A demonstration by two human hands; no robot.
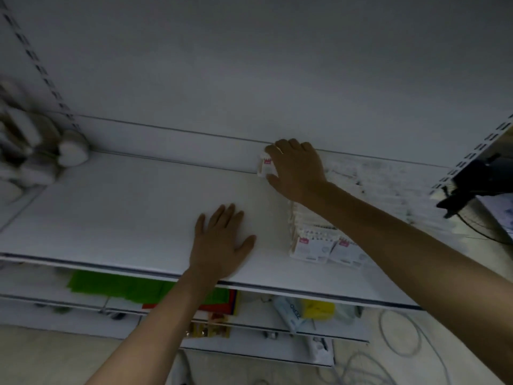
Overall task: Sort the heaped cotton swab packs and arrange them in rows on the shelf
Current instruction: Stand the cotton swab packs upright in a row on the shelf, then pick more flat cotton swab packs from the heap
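Note:
A white shelf [125, 207] runs across the view. On its right part stand rows of white cotton swab packs with pink labels [313, 245], running from the front edge toward the back wall. My right hand [297, 168] reaches to the back of the shelf and grips one swab pack [265, 166] between fingers and thumb, at the far end of the left row. My left hand [222, 243] lies flat on the bare shelf surface near the front edge, fingers straight, holding nothing. More packs to the right [388, 187] are blurred.
Blurred white items [30, 151] crowd the shelf's left end beside a slotted upright. A dark object [477, 179] hangs at the right edge. Lower shelves hold green and red sheets [122, 287], a yellow pack [319, 309] and wipes. Cables lie on the floor at right.

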